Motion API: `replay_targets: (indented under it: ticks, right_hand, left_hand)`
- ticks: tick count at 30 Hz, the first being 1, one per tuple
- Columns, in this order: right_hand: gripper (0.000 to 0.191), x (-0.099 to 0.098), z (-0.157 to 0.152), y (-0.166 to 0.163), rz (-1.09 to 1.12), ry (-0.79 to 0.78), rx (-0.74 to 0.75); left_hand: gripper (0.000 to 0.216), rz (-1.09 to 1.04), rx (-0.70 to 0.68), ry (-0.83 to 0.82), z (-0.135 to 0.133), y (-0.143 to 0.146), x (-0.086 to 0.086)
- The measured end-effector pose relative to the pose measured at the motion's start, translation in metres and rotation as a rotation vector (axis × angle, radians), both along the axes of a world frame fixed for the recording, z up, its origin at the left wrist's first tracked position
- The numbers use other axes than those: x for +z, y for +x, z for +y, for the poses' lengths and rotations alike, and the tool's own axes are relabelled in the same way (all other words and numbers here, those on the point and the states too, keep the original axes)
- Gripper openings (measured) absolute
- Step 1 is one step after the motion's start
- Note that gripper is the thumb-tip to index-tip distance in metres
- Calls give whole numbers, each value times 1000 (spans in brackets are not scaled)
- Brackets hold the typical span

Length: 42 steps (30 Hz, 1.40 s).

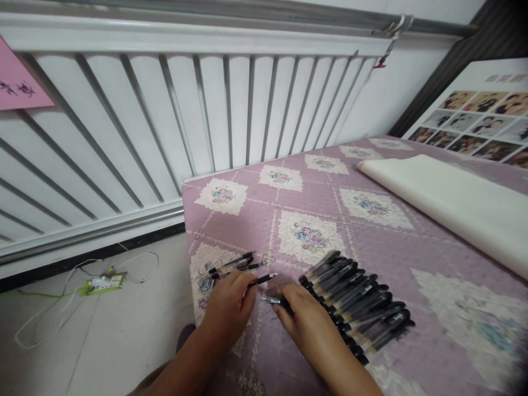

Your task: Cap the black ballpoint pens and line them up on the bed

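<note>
My left hand (231, 301) is closed with its fingers curled round a slim black pen (264, 279), whose tip end points right. Beside it my right hand (303, 312) pinches a dark piece with a clear, shiny end (271, 300), perhaps another pen; the fingers hide most of it. The two held things are close but apart. Just beyond my left hand several black pens (233, 262) lie loosely on the flowered purple cloth (289, 201). To the right of my right hand, many clear-barrelled pens with black caps (363, 297) lie side by side in a slanting row.
A folded cream sheet (449, 192) lies on the cloth at the right, with a photo board (482, 118) behind it. A white radiator (231, 110) borders the table's far side. On the floor at left lies a power strip (105, 283) with loose cables.
</note>
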State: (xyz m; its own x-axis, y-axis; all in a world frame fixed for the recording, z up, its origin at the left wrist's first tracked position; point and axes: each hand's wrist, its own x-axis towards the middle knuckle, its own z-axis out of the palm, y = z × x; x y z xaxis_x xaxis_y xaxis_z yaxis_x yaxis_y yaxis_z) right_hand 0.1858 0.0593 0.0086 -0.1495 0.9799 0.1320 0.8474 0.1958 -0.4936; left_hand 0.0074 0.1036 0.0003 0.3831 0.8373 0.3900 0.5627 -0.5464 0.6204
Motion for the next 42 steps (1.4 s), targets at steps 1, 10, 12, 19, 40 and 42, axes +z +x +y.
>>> replay_targets:
  ticks: [1,10,12,19,40,42]
  right_hand:
    - [8,0,0,0,6,-11,5]
    - [13,10,2,3,346,-33,-121]
    - [17,14,1,3,420,-61,-141]
    - [24,16,0,4,523,-83,-178]
    - [15,12,0,4,574,-156,-132]
    - [19,14,-1,4,511,-133,-117]
  left_hand:
    - [19,-5,-9,9,0,0,-1]
    - [16,43,-44,101,-2,0,0]
    - [16,50,-42,119,-3,1,2]
    - [14,59,-70,177,-5,2,1]
    - [13,73,-67,162,-6,3,0]
    - [13,68,-73,170,-6,3,0]
